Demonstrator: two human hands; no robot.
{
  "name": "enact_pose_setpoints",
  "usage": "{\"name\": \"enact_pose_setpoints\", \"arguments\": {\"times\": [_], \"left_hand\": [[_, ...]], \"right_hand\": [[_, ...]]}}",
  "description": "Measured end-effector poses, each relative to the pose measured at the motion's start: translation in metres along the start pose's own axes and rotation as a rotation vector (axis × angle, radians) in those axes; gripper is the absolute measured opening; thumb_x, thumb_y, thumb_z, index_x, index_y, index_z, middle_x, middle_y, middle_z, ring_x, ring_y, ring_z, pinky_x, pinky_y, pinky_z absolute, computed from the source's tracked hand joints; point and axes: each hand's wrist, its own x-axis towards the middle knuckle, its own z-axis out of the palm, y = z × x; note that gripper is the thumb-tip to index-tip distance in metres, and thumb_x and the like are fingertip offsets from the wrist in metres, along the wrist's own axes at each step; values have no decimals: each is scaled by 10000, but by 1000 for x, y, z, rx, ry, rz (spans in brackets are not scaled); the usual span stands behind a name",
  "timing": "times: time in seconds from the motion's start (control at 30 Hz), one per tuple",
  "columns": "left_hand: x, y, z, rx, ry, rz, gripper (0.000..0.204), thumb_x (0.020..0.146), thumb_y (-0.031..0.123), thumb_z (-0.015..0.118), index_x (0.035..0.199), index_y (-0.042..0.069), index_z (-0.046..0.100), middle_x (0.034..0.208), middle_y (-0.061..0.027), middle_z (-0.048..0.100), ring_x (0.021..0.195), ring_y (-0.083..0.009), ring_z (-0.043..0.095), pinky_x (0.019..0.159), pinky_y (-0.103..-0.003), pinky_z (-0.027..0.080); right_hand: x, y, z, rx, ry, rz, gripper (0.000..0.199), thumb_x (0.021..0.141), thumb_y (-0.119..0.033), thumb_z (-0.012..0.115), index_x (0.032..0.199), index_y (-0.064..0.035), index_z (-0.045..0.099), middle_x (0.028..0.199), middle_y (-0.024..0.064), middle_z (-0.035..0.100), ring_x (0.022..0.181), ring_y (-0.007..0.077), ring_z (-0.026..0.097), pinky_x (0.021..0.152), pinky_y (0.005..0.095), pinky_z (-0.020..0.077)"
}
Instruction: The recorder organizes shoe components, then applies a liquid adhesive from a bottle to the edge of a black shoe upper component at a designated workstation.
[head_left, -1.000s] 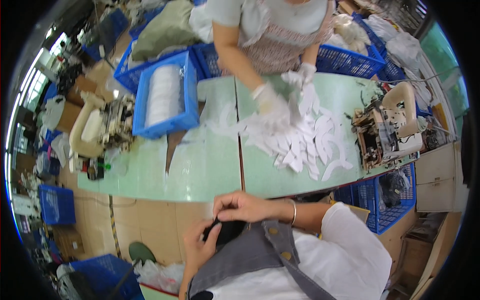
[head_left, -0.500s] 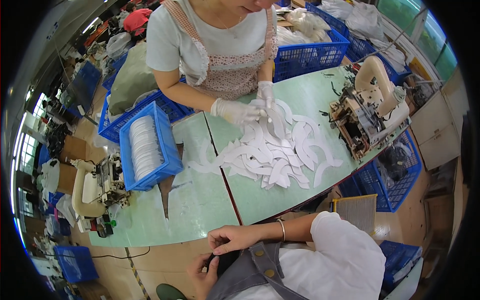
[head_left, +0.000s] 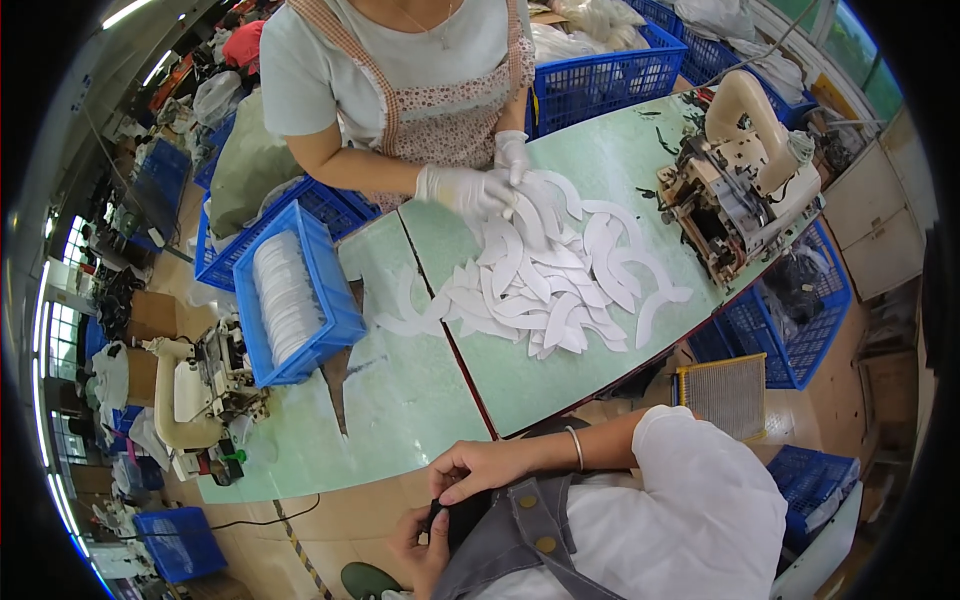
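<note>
In front of my grey overalls, both of my hands are close together, with curled fingers, on a small piece of black material (head_left: 478, 514). My right hand (head_left: 475, 468), with a bangle on its wrist, pinches the upper edge. Just below it, my left hand (head_left: 418, 542) grips the same piece with thumb and fingers. What kind of thing it is does not show. Across the table, a co-worker's gloved hands (head_left: 468, 190) handle curved white pieces at the top of a loose pile (head_left: 545, 290).
Between us stands a green table (head_left: 390, 440) with a dark seam. A blue crate (head_left: 345, 325) of stacked white pieces sits on its left part. Sewing machines are at the left (head_left: 200, 395) and right (head_left: 745, 190) ends. Blue baskets (head_left: 610, 90) stand behind.
The view has shifted slightly. The co-worker's gloved hands have moved a little over the pile, and some white pieces there lie differently. My hands keep their pinch on the black material.
</note>
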Motion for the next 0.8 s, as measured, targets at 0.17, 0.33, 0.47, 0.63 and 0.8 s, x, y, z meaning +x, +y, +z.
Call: {"name": "enact_pose_setpoints", "arguments": {"times": [0.17,0.33,0.47,0.63,0.8], "left_hand": [[4,-21,-3,131,47,164,132,751,75,650,807,-27,587,667,-59,565,595,-104,498,564,-226,402],[-1,-18,-3,97,8,174,143,821,91,595,876,-33,551,773,-53,582,700,-89,520,643,-205,409],[-3,-16,-5,153,6,193,144,822,83,590,893,-33,543,767,-55,582,703,-85,520,647,-199,406],[-7,-22,-3,-54,140,79,145,788,81,617,856,-40,574,739,-70,594,675,-110,539,642,-239,437],[-4,-19,-4,-196,227,98,116,818,67,586,872,-28,547,783,-50,592,695,-81,518,646,-213,421]], "right_hand": [[-2,5,-3,124,-67,-18,191,792,-96,575,950,9,564,880,27,566,791,86,490,730,236,410],[-4,-1,-7,122,-142,15,223,766,-37,546,978,29,562,907,34,563,800,98,492,749,235,411],[-8,-1,-10,189,-184,40,336,712,38,480,1041,40,552,940,51,569,859,114,512,786,246,419],[-10,1,-1,-86,-60,-59,326,728,8,485,1044,10,565,925,93,599,867,177,562,792,279,431],[-14,12,-6,-510,116,-158,271,785,-224,611,915,12,584,835,140,585,792,255,557,725,327,427]]}}
